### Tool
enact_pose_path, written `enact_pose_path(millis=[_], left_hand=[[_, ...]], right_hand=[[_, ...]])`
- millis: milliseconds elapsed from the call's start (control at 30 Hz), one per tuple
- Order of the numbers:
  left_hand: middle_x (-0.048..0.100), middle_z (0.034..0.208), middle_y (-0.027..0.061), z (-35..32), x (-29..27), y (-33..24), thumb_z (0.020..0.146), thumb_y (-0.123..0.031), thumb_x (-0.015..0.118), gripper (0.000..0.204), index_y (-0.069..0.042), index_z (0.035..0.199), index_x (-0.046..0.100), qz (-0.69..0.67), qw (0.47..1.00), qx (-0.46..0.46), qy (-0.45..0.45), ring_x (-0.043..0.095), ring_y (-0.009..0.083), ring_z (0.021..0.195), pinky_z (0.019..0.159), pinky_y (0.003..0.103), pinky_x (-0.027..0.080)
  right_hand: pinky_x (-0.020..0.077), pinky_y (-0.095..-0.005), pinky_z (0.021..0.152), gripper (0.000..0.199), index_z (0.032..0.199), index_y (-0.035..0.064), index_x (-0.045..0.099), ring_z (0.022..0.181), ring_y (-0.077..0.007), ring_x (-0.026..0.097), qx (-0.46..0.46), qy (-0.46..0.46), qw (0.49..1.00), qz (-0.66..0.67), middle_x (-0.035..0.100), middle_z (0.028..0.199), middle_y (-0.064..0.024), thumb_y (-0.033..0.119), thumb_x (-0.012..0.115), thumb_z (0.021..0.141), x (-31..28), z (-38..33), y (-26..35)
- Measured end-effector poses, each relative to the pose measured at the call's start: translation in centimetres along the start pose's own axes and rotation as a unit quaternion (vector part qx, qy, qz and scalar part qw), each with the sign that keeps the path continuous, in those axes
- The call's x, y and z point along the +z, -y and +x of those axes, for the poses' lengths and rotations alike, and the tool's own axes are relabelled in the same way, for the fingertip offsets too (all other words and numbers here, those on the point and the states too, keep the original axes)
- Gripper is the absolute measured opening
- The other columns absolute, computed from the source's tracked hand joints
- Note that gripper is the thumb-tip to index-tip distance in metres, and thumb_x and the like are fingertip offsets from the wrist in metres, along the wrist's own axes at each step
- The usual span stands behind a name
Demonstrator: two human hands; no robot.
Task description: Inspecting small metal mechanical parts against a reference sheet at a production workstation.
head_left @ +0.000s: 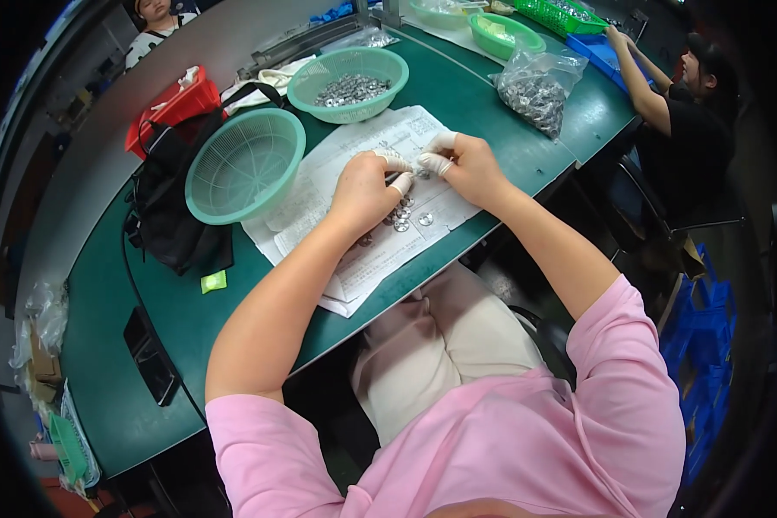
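Note:
White finger cots cover the thumb and fingertips of my left hand (363,186) and my right hand (470,168). The two hands almost meet over printed paper sheets (311,220). My right fingers pinch a small shiny metal part (422,173). My left thumb and fingers are curled into a pinch; what lies between them is too small to make out. Several small round metal parts (402,214) lie on the paper just below my hands, partly hidden by the left one. A green basket (304,93) holding many similar parts stands beyond my left hand.
An empty green basket (246,166) and a black bag (168,194) lie left, near a red bin (186,108). A phone (149,356) rests on the green table (104,380). Right of the paper sits a plastic bag of parts (535,91). A co-worker (699,112) sits far right.

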State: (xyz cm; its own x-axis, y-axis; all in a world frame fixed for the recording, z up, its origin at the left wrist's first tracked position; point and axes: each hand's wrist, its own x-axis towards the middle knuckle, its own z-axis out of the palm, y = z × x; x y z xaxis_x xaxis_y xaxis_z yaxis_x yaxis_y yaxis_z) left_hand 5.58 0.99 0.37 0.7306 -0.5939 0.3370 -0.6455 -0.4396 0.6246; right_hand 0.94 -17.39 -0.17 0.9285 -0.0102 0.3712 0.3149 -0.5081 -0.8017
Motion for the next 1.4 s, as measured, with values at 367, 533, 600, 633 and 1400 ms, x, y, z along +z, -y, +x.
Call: enact_pose_path(millis=[367, 533, 600, 633, 1400], left_hand=[[0.065, 0.083, 0.0150, 0.2, -0.2, 0.8, 0.075, -0.017, 0.065, 0.017, -0.005, 0.085, 0.072, 0.035, 0.997, 0.062, -0.019, 0.059, 0.0304, 0.086, 0.080, 0.039, 0.047], [0.064, 0.079, 0.0154, 0.2, 0.2, 1.1, 0.075, -0.018, 0.065, 0.017, -0.006, 0.084, 0.072, 0.039, 0.997, 0.067, -0.022, 0.058, 0.0305, 0.085, 0.080, 0.039, 0.047], [0.064, 0.079, 0.0154, 0.2, 0.1, 1.0, 0.075, -0.018, 0.065, 0.017, -0.006, 0.084, 0.073, 0.039, 0.997, 0.063, -0.021, 0.058, 0.0305, 0.085, 0.080, 0.039, 0.047], [0.063, 0.079, 0.0155, 0.2, 0.0, 1.0, 0.075, -0.018, 0.065, 0.017, -0.006, 0.084, 0.073, 0.040, 0.997, 0.063, -0.022, 0.058, 0.0304, 0.085, 0.080, 0.039, 0.047], [0.065, 0.095, 0.0113, -0.7, 0.5, -1.7, 0.083, -0.021, 0.061, 0.030, -0.009, 0.110, 0.064, 0.123, 0.969, 0.199, 0.080, 0.054, 0.0281, 0.106, 0.086, 0.041, 0.042]], right_hand=[[0.0368, -0.0135, 0.047, 0.024, 0.098, 0.0010, 0.052, 0.067, -0.0059, 0.045, 0.333, -0.052, 0.676, 0.656, 0.051, 0.086, -0.0030, 0.024, 0.054, 0.094, -1.7, -0.8, 3.7], [0.0371, -0.0135, 0.048, 0.024, 0.100, 0.0005, 0.053, 0.067, -0.0064, 0.045, 0.318, -0.032, 0.665, 0.675, 0.051, 0.087, -0.0033, 0.024, 0.055, 0.094, -1.5, -0.8, 3.0], [0.0384, -0.0144, 0.049, 0.023, 0.099, 0.0002, 0.054, 0.067, -0.0063, 0.047, 0.295, -0.030, 0.732, 0.613, 0.053, 0.086, -0.0034, 0.022, 0.056, 0.093, -1.8, -0.8, 3.1], [0.0398, -0.0153, 0.051, 0.022, 0.098, -0.0002, 0.056, 0.068, -0.0063, 0.048, 0.265, -0.028, 0.794, 0.546, 0.055, 0.085, -0.0034, 0.021, 0.057, 0.093, -1.9, -0.7, 3.3], [0.0490, -0.0254, 0.063, 0.009, 0.087, -0.0010, 0.063, 0.068, -0.0130, 0.059, -0.069, -0.006, 0.989, -0.128, 0.064, 0.079, -0.0075, 0.007, 0.067, 0.082, -2.1, -1.7, 0.5]])
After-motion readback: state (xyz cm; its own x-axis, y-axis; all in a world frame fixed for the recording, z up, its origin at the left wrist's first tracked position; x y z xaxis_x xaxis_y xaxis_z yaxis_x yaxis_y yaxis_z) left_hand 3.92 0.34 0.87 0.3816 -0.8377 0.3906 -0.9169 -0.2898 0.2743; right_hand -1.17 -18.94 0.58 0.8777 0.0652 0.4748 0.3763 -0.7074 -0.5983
